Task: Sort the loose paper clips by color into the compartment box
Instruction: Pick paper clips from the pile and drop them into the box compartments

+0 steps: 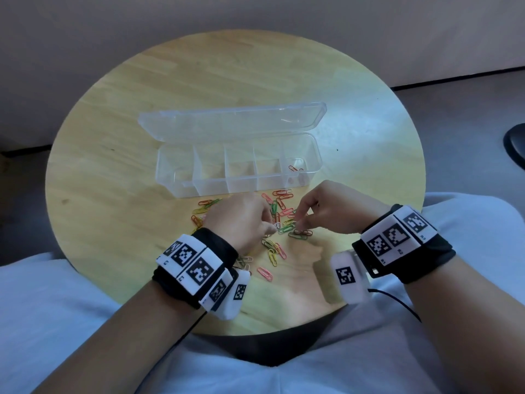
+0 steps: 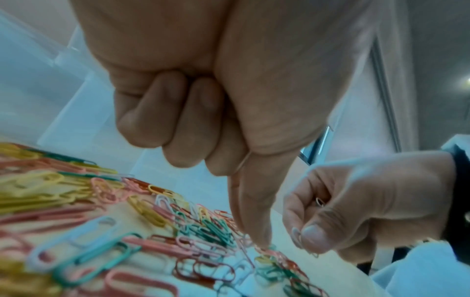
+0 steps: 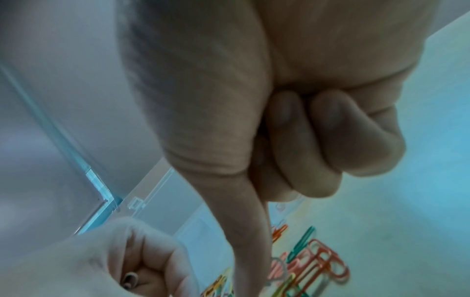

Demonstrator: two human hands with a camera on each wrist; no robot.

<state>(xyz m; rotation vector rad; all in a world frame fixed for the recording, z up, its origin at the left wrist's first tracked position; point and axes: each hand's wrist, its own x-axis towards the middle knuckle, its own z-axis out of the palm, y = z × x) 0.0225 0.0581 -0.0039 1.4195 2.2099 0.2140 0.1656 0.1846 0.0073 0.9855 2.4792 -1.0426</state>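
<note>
Both hands work the scattered coloured paper clips (image 1: 277,223) at the round wooden counter's (image 1: 113,172) six o'clock: left hand (image 1: 241,220) fingers pinch a white clip, right hand (image 1: 326,209) fingers pinch downward, seemingly selecting by colour; clear plastic compartment box (image 1: 238,169) waits open at twelve o'clock.

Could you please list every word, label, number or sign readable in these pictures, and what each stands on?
No readable words or numbers anywhere.
White wrist bands: black-and-white square code markers, no words; tiny edge characters too small to read.
Clear plastic compartment box: no label visible.
Coloured paper clips: no markings visible.
</note>
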